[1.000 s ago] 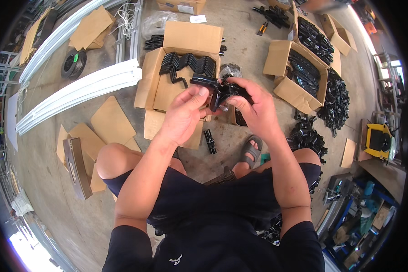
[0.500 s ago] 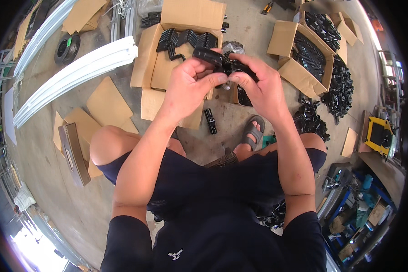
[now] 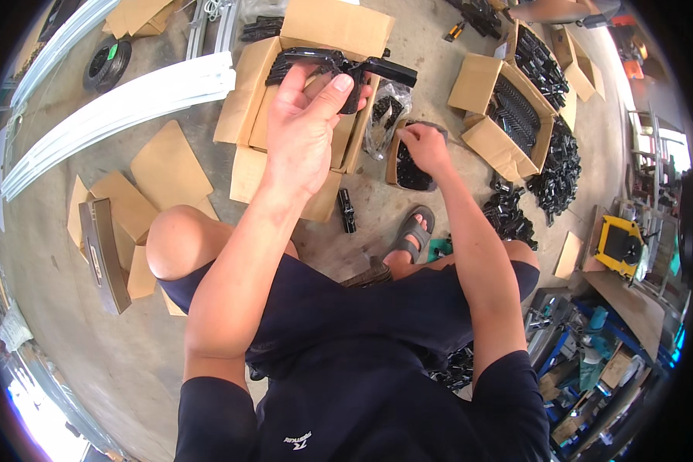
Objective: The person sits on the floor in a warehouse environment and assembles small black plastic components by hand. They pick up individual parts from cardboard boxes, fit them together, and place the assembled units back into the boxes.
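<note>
My left hand [image 3: 304,142] is closed around a black bracket-like part [image 3: 393,71], with arms sticking out to either side, held up over a large open cardboard box [image 3: 250,100]. To the right and lower, my right hand [image 3: 430,150] is over a small open carton [image 3: 393,171] of black pieces. Its fingers are bent and pinched together; whatever they hold, if anything, is too small to make out. Between the two boxes lies a clear plastic bag [image 3: 380,127] with small dark pieces inside.
A black part [image 3: 347,211] lies on the floor before my sandalled foot [image 3: 416,231]. On the right are an open carton [image 3: 508,150] of black brackets and a heap [image 3: 558,173] of black parts. White curved strips [image 3: 123,123] and flattened cardboard [image 3: 169,165] lie left.
My right hand has let go of the black part and moved down and right to the small carton. My left hand has lifted the part slightly up and left.
</note>
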Tool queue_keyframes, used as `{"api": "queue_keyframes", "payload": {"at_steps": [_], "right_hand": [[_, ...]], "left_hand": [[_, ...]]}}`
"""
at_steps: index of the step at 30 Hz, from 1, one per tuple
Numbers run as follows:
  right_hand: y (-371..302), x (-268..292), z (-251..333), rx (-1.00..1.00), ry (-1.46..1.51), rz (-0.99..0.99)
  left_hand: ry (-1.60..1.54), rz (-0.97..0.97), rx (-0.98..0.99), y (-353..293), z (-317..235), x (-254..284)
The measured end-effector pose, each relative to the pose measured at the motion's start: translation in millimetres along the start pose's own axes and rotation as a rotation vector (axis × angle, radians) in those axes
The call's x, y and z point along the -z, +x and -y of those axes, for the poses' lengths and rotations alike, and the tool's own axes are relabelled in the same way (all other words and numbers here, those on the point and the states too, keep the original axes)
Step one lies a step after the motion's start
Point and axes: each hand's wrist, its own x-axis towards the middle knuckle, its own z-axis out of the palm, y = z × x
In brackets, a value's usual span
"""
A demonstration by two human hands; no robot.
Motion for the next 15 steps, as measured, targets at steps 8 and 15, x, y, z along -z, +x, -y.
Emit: {"api": "queue_keyframes", "payload": {"at_steps": [8, 15], "right_hand": [[39.2, -19.7, -49.0, -0.179, -0.351, -0.069], [-2.7, -71.5, -122.8, -0.066, -0.56, 0.076]], "left_hand": [[-0.113, -0.026, -0.025, 7.4, -16.5, 14.3], [-0.184, 0.01, 0.12, 11.0, -15.0, 12.2]]}}
